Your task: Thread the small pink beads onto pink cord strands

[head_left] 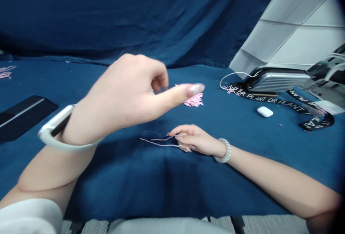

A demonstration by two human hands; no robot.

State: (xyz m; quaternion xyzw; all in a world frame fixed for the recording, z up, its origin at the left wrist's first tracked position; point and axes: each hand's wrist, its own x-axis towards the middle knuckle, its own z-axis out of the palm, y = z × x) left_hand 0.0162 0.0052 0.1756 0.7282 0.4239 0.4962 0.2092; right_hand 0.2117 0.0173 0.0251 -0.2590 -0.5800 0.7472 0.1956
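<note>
The right hand (pixel 197 140) rests on the blue cloth (pixel 121 187), its fingers closed on the end of a pink strand (pixel 159 142), which extends left along the cloth. The left hand (pixel 126 90) is raised above the cloth and open, gripping nothing, with its thumb reaching toward a pile of pink pieces (pixel 194 100) in the view. Further right lie a white earbud case (pixel 264 111), a black lanyard (pixel 269 100) and a silver case (pixel 277 80); a black phone (pixel 21 117) lies far left.
</note>
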